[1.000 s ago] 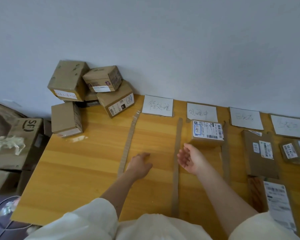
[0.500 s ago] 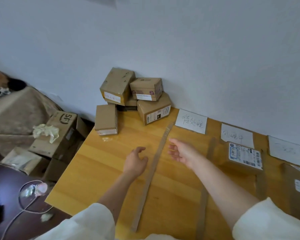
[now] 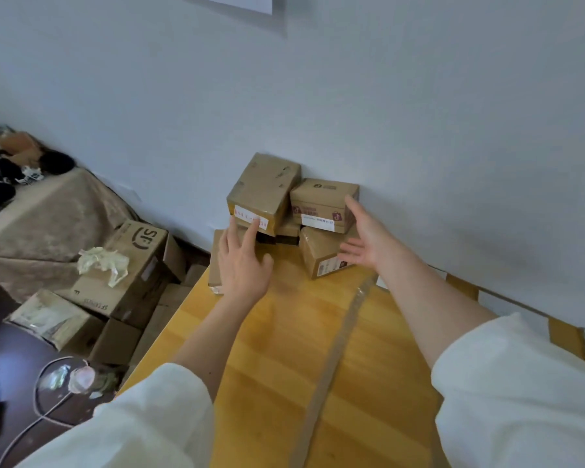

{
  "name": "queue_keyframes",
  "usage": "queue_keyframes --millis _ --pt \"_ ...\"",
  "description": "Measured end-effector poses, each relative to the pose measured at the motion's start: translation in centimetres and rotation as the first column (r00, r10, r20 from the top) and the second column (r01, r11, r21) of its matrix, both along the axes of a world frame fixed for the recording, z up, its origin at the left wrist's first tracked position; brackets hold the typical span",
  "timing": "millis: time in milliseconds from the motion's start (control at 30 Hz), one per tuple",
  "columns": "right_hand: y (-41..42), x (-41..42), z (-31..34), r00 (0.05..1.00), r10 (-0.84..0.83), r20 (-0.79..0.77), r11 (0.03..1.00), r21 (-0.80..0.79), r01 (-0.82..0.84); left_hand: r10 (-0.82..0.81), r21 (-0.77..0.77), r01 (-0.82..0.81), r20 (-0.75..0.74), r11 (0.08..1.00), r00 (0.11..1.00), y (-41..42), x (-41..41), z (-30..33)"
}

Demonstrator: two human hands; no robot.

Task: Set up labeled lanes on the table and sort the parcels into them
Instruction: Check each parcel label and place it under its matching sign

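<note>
Both hands are reaching with spread, empty fingers: your left hand point(image 3: 242, 265) is touching the tilted brown cardboard parcel with a white label point(image 3: 262, 194), your right hand point(image 3: 365, 241) is opening beside the smaller brown printed parcel point(image 3: 323, 206). This pile is lying straight ahead, against the pale wall point(image 3: 419, 113), at the far corner of the yellow wooden table point(image 3: 284, 349).

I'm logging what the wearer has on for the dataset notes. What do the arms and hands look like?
Both arms wear loose white sleeves pushed up, leaving the forearms bare. The left hand and right hand are bare: no gloves, rings, watch or markings visible.
</note>
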State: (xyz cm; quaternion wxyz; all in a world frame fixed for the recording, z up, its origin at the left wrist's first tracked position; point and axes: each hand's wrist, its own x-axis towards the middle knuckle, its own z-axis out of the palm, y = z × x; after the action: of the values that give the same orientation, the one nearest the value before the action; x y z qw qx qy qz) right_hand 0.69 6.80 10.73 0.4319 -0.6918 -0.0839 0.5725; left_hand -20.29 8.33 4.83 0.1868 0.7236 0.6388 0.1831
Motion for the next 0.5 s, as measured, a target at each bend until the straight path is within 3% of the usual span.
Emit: queue_keyframes --millis 167,500 --pt "2.6 0.4 -1.3 1.000 -0.021 -0.003 0.998 -0.055 0.020 -0.097 0.025 0.098 -0.040 0.995 0.994 3.5 1.7 0.0" --pt "1.7 1.4 -2.0 0.972 -0.181 -0.152 0.979 0.064 0.192 -0.046 0.045 0.044 0.043 0.998 0.998 4.7 2.9 -0.6"
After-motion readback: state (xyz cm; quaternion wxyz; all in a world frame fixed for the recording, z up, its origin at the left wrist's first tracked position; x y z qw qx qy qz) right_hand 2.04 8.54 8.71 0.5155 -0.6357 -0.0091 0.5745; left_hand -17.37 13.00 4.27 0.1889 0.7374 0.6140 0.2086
